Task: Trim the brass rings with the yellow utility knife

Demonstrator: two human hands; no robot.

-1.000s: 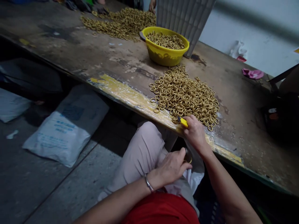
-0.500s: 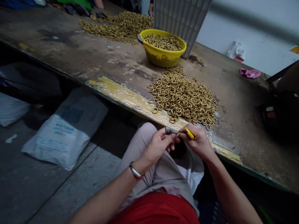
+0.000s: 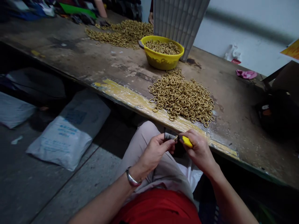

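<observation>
Left hand (image 3: 156, 150): pinched one ring (image 3: 176, 138)
Right hand (image 3: 199, 146): gripped yellow tool (image 3: 187, 142)
Ring heap (image 3: 184, 99): seemingly waited by counter's (image 3: 102, 63) near edge

No wording can be read: the white sack (image 3: 66, 135) carries lines of blurred blue print, and the dark object (image 3: 277, 113) at right a small, unclear white-and-orange mark.

Gold-coloured ring (image 3: 176, 138), in left hand (image 3: 153, 153): partly hidden. Yellow-handled tool (image 3: 187, 142), in right hand (image 3: 200, 150): tip indistinct. Orange sheet (image 3: 291, 50), right of both hands: cut off.
</observation>
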